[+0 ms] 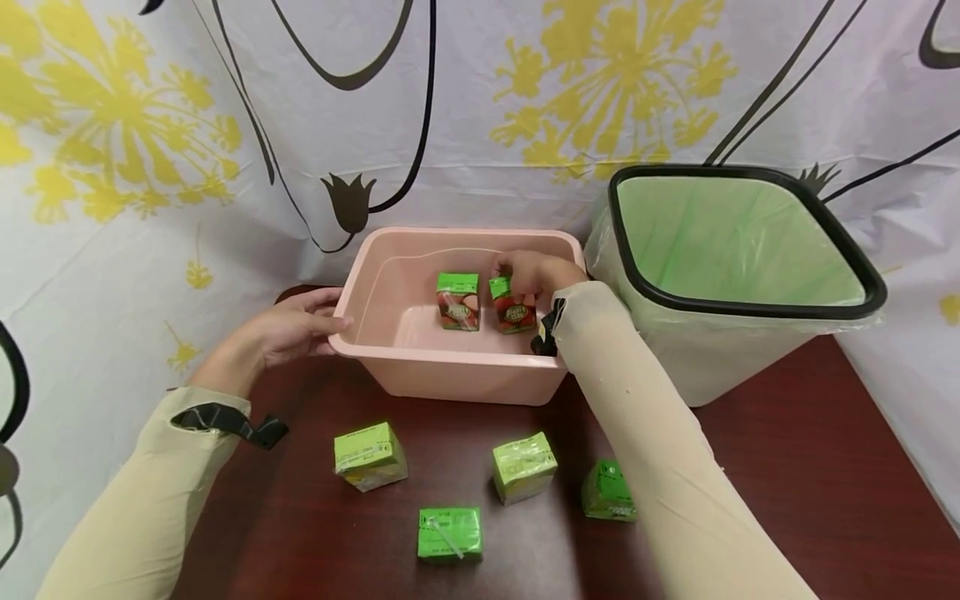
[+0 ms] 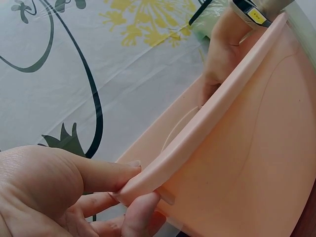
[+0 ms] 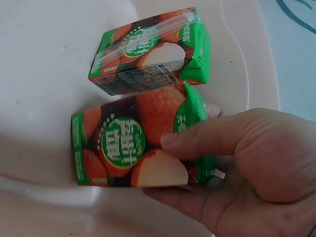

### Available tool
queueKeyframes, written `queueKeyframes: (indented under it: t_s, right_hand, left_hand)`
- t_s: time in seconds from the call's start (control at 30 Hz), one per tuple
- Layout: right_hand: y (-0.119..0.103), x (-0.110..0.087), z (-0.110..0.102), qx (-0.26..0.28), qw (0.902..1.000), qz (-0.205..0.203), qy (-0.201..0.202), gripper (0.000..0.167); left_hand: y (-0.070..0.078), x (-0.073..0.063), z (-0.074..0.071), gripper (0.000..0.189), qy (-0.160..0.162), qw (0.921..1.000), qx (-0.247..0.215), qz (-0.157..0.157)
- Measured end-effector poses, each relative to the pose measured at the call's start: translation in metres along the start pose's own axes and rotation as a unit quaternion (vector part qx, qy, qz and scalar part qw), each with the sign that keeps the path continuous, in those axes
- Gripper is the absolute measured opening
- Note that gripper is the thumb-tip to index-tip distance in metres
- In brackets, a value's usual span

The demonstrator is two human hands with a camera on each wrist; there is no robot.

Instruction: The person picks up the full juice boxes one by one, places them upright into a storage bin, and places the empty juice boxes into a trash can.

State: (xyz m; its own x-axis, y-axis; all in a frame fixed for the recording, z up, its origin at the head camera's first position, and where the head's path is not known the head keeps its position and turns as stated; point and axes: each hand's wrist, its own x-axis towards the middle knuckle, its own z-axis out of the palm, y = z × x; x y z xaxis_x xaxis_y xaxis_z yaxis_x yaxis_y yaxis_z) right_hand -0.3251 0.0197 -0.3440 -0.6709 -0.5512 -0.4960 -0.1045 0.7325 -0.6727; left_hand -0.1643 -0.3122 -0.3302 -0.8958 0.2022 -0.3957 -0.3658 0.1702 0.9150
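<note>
A pink plastic basin (image 1: pixel 450 379) stands on the dark table. My left hand (image 1: pixel 296 327) pinches its left rim, thumb on one side and fingers on the other, as the left wrist view shows. Inside the basin, my right hand (image 1: pixel 536 273) grips a lychee juice box (image 3: pixel 131 140), red with green ends, thumb across its printed front and fingers behind it. Right beside it in the basin is a second lychee juice box (image 1: pixel 458 302), with a wrapped straw (image 3: pixel 143 42) along its side.
In front of the basin stand two yellow-green juice boxes (image 1: pixel 371 456) (image 1: pixel 524 467) and two bright green ones, a near box (image 1: pixel 450 533) and another (image 1: pixel 609 490) partly behind my right forearm. A bin (image 1: pixel 693 350) with a black rim and clear liner stands right of the basin. Patterned cloth hangs behind.
</note>
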Motion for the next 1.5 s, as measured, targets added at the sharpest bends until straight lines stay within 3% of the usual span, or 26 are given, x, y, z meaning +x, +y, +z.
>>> queueKeyframes:
  t_s: [0.2, 0.43, 0.67, 0.83, 0.9, 1.0, 1.1, 1.23, 1.5]
  right_hand:
    - [0.000, 0.002, 0.000, -0.012, 0.9998, -0.010, 0.015, 0.054]
    - [0.000, 0.003, 0.001, -0.030, 0.9993, 0.009, 0.022, 0.057]
    - [0.000, 0.000, 0.001, -0.186, 0.9808, 0.025, 0.052, 0.031]
    - [-0.004, -0.008, -0.003, -0.143, 0.9888, 0.030, 0.033, 0.017]
    - [-0.009, -0.011, -0.005, -0.124, 0.9918, 0.004, 0.032, 0.017]
    - [-0.020, -0.016, -0.008, -0.136, 0.9883, -0.046, 0.052, 0.034]
    - [-0.033, -0.023, -0.010, -0.164, 0.9795, -0.088, 0.077, 0.045]
    - [-0.051, -0.031, -0.009, -0.206, 0.9654, -0.121, 0.104, 0.045]
    - [-0.080, -0.048, 0.002, -0.271, 0.9379, -0.183, 0.115, 0.056]
  left_hand:
    - [0.000, -0.001, 0.001, 0.070, -0.003, 1.0000, -0.007, 0.002]
    - [0.001, -0.002, 0.002, 0.072, -0.008, 0.9999, -0.009, 0.005]
    - [0.001, 0.000, 0.003, 0.073, -0.008, 1.0000, -0.004, 0.001]
    - [0.000, 0.001, 0.003, 0.073, -0.006, 1.0000, -0.005, 0.001]
    - [0.000, 0.001, 0.003, 0.072, -0.004, 1.0000, -0.007, 0.001]
    - [0.000, 0.001, 0.002, 0.072, -0.004, 1.0000, -0.009, 0.002]
    - [0.001, 0.001, 0.002, 0.072, -0.006, 0.9999, -0.008, 0.003]
    - [0.002, 0.000, 0.002, 0.071, -0.004, 1.0000, -0.007, -0.001]
    - [0.002, 0.000, 0.001, 0.070, 0.002, 1.0000, -0.006, -0.004]
